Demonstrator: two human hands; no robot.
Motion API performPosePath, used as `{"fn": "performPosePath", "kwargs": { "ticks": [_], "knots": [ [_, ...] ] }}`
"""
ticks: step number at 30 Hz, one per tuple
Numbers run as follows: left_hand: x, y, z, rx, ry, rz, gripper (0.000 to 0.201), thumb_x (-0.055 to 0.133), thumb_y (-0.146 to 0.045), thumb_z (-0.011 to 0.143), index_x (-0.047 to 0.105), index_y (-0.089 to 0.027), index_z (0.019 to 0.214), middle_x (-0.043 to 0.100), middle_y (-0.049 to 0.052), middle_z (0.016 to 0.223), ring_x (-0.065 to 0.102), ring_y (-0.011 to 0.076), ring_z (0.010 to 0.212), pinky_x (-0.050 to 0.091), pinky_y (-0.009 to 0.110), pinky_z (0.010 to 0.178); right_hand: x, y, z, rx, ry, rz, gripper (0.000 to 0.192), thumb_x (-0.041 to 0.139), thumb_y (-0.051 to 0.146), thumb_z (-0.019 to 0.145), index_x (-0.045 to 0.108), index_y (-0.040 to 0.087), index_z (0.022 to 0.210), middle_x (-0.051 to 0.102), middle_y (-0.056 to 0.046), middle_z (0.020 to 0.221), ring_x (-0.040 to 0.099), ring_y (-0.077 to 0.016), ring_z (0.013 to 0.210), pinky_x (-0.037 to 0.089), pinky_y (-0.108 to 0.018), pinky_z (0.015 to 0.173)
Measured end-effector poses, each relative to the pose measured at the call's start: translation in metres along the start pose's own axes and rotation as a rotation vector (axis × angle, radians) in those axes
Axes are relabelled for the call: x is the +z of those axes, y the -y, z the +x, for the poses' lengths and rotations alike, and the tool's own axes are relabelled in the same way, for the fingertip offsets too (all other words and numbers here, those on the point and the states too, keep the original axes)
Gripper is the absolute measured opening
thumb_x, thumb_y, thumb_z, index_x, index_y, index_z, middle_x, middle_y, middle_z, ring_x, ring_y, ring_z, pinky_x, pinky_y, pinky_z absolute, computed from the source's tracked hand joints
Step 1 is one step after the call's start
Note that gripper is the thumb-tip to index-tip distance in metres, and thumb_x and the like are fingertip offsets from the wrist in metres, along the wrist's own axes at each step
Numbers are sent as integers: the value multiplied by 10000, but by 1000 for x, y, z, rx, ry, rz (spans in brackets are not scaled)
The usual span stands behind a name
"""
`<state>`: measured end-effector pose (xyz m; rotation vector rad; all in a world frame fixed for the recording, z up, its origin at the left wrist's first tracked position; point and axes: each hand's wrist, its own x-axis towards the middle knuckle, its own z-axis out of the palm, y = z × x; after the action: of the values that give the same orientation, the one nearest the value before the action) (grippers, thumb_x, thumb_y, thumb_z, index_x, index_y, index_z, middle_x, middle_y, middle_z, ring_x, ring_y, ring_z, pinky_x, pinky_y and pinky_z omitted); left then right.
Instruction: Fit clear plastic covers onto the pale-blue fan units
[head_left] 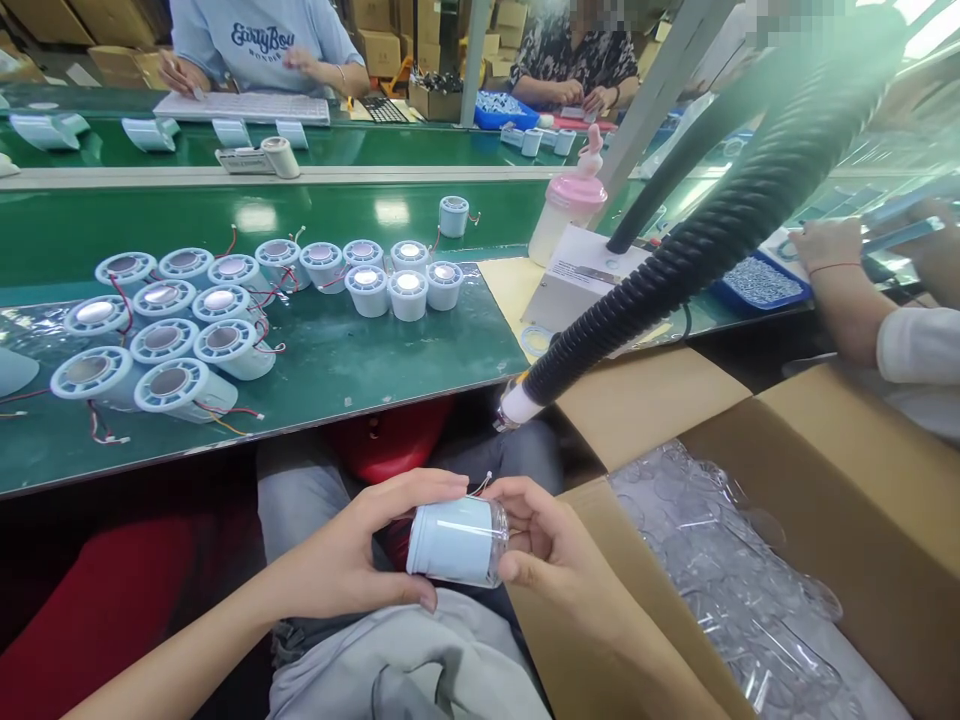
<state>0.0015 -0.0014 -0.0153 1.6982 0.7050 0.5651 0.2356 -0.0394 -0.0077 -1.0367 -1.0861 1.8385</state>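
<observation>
Over my lap I hold a pale blue cylindrical part point(450, 540) with a clear plastic cover on its right end. My left hand point(360, 560) wraps its left side, thumb underneath. My right hand point(544, 540) grips the clear end with fingers and thumb. Thin wires stick up from the part between my fingertips. On the green work surface point(360, 370) in front of me stand several similar pale blue round parts point(187, 320) with shiny centres and red wires.
An open cardboard box point(825, 480) of clear plastic covers point(735, 570) sits at my right. A black corrugated hose point(712, 230) hangs over the bench edge. A white box point(577, 280) and pink-capped bottle point(570, 205) stand beyond. Other people work across the belt and at right.
</observation>
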Motion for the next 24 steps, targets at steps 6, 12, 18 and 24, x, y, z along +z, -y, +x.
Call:
{"fn": "performPosePath", "kwargs": {
  "ticks": [6, 12, 18, 24],
  "knots": [
    [0, -1, 0, 14, 2, 26, 717, 791, -285, 684, 473, -283, 1326, 485, 116, 1393, 446, 316, 1282, 349, 476, 1077, 5, 3, 2, 75, -41, 63, 458, 731, 509, 703, 526, 206, 979, 565, 14, 802, 548, -108, 690, 491, -218, 600],
    [0, 0, 0, 68, 10, 15, 709, 782, -266, 698, 459, -333, 1325, 481, 91, 1395, 452, 299, 1280, 369, 455, 1061, 9, 0, 6, 155, -39, 69, 445, 633, 585, 740, 469, 203, 899, 546, 52, 668, 571, -93, 493, 506, -214, 461],
    [0, -3, -1, 90, 20, 27, 720, 777, -241, 706, 438, -349, 1332, 474, 87, 1401, 454, 293, 1278, 385, 455, 1044, 11, -5, 7, 220, -33, 72, 447, 560, 622, 775, 440, 199, 858, 577, 56, 554, 585, -100, 426, 466, -178, 403],
    [-1, -7, -5, 25, 13, 77, 772, 791, -252, 686, 417, -324, 1357, 483, 86, 1399, 455, 296, 1275, 356, 441, 1075, 14, -3, 5, 107, -12, 91, 420, 616, 581, 764, 473, 203, 877, 537, 54, 663, 548, -79, 491, 489, -191, 450]
  ]
}}
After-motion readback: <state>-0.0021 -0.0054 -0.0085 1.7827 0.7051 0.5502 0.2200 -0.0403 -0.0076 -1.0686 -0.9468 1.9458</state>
